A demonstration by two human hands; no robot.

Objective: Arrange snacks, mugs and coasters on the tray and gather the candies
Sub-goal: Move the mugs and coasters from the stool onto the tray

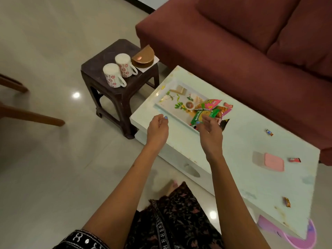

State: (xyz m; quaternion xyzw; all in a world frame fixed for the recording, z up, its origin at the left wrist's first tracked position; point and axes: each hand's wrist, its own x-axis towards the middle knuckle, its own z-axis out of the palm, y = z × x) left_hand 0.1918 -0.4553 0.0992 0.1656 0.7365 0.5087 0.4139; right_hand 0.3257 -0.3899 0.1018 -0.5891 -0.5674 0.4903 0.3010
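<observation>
At centre frame, the right hand [209, 129] hangs with loose, empty fingers over the snack packets [209, 112] piled on the lower end of the tray [172, 106] on the white desk [242, 141]. Left of it, the left hand [158, 129] hovers loosely curled, holding nothing. Upper left, two mugs [118, 71] and brown coasters [143, 56] sit on a stool [100, 62]. Candies [269, 132] lie scattered at right.
</observation>
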